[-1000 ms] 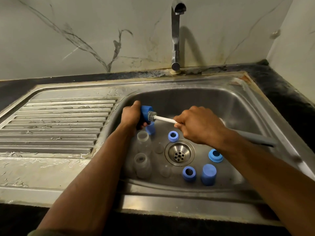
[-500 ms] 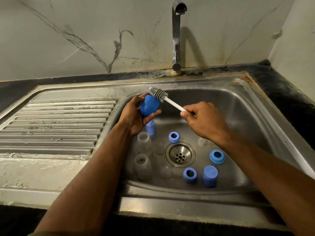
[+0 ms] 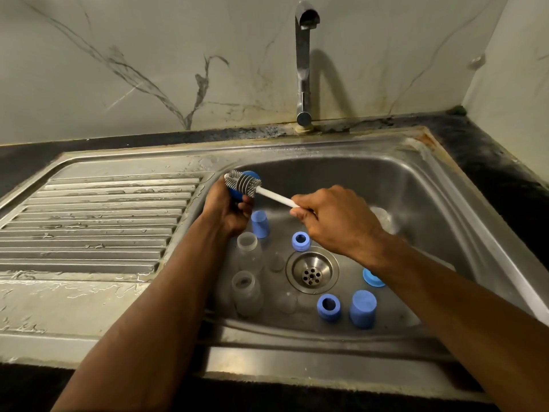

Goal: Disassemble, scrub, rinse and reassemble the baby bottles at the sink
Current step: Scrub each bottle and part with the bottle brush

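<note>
Head view: over the stainless steel sink, the left hand curls around a blue plastic bottle cap. The right hand pinches the white handle of a grey-bristled bottle brush, whose bristles lie against the cap. Clear bottles stand in the basin below.

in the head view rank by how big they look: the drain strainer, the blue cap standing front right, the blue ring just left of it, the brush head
1. drain strainer
2. blue cap
3. blue ring and brush head: they look much alike, and the brush sits farther from the camera, so I won't rank them.
</note>
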